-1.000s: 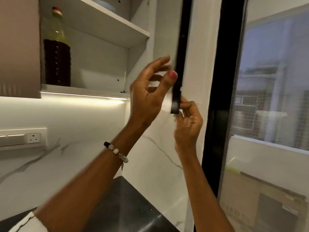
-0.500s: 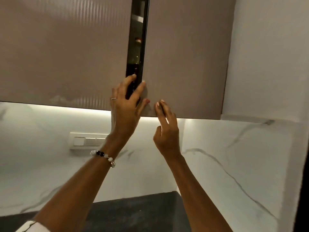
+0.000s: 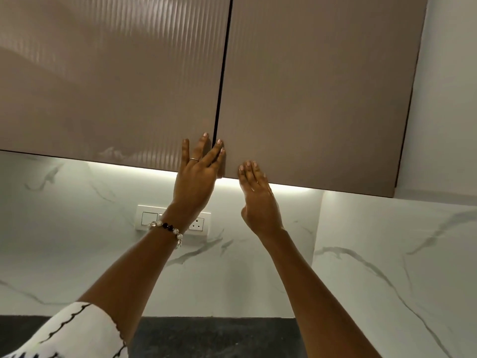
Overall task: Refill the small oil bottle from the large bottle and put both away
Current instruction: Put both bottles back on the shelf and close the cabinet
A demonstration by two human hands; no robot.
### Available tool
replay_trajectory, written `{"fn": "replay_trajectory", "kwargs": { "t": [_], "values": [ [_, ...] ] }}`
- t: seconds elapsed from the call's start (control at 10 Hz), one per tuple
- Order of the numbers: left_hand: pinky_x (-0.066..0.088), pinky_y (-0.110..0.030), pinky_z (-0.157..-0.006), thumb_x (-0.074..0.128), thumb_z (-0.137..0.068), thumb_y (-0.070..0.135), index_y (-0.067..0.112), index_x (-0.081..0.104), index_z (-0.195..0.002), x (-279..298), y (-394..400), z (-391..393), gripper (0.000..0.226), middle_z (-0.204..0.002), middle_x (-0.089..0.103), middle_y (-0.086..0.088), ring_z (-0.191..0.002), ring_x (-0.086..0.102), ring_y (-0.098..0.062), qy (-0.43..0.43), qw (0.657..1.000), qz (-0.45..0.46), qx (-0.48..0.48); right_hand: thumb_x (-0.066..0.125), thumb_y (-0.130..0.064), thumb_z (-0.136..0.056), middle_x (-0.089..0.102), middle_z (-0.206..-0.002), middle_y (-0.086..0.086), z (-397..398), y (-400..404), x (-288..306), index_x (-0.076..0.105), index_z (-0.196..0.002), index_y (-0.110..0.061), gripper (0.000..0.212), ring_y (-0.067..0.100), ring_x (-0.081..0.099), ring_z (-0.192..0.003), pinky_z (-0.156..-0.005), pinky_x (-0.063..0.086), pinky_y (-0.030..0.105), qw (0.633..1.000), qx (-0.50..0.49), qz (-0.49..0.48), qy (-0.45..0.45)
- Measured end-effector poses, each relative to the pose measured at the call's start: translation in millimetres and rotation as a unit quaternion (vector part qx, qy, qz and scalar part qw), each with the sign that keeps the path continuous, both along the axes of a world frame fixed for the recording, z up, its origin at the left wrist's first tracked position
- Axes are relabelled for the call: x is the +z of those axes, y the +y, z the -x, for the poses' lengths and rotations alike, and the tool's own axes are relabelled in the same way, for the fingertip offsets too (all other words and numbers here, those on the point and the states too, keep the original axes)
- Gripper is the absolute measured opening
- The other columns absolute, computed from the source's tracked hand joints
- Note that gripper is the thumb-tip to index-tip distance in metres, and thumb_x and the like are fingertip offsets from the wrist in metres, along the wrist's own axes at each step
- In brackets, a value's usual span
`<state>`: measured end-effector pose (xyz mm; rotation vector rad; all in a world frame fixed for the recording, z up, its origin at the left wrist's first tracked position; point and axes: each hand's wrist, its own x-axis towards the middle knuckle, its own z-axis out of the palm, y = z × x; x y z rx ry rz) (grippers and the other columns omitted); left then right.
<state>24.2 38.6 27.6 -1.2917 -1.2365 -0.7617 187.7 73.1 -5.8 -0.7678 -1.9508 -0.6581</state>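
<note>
Both your arms reach up and forward toward the wall cabinet; your left hand is raised with its fingers straight and fanned, the fingertips lying flat against the lower corner of the left cabinet door and over the dark seam where the two doors meet; nothing is held in it, the palm simply presses on the panel; a thin ring sits on one finger and a beaded bracelet circles the wrist, with a white patterned sleeve at the lower left edge of view

Your right hand is turned edge-on, fingers straight and close together, their tips touching the bottom edge of the right cabinet door; it too grasps nothing; the forearm runs down and to the right out of view

Both doors lie flush, only the narrow seam showing between them; neither oil bottle can be seen, so you cannot tell from here where they are

Below the cabinet a strip of light glows on the marble backsplash; a switch and socket plate is partly hidden behind your left wrist; the dark countertop runs along the bottom
</note>
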Motion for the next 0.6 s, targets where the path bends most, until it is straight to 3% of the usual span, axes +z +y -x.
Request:
{"fn": "replay_trajectory", "kwargs": {
  "t": [0.2, 0.4, 0.5, 0.6],
  "values": [
    [0.014, -0.057, -0.11, 0.076, -0.076, 0.004, 0.001, 0.057, -0.13, 1, 0, -4, 0.057, -0.139, 0.053, -0.015, -0.133, 0.043, -0.042, -0.03, 0.997, 0.018, -0.067, 0.053, 0.013, -0.078, 0.022, -0.156, 0.014, -4, 2, 1, 0.027, -0.147, -0.002, 0.075, 0.029, 0.012, -0.147, -0.118, 0.015, 0.039, 1.0, 0.021, 0.01, -0.003],
    [0.022, -0.052, -0.117, 0.066, -0.089, 0.011, 0.008, 0.047, -0.139, 2, -16, -6, 0.054, -0.15, 0.04, -0.008, -0.143, 0.029, -0.032, -0.109, 0.977, 0.113, -0.145, 0.049, 0.006, -0.083, 0.018, -0.158, 0.014, -9, -4, 8, 0.022, -0.148, -0.002, 0.071, 0.027, 0.008, -0.148, -0.121, 0.009, 0.036, 0.999, 0.022, 0.031, -0.028],
    [0.02, -0.042, -0.117, 0.064, -0.09, 0.01, 0.009, 0.052, -0.136, -6, -30, -8, 0.048, -0.149, 0.042, -0.007, -0.143, 0.032, -0.028, -0.123, 0.97, 0.13, -0.166, 0.049, 0.003, -0.085, 0.023, -0.157, 0.015, -9, -10, 12, 0.026, -0.147, 0.0, 0.067, 0.027, 0.012, -0.148, -0.121, 0.01, 0.034, 0.998, 0.035, 0.042, -0.022],
    [0.034, -0.033, -0.108, 0.064, -0.089, 0.011, 0.012, 0.061, -0.128, -13, -49, -10, 0.039, -0.136, 0.058, -0.006, -0.128, 0.051, -0.024, -0.14, 0.964, 0.124, -0.189, 0.052, 0.001, -0.085, 0.043, -0.147, 0.015, -5, -22, 16, 0.046, -0.138, -0.001, 0.053, 0.029, 0.032, -0.141, -0.118, 0.022, 0.035, 0.995, 0.051, 0.082, 0.033]
  ]
}}
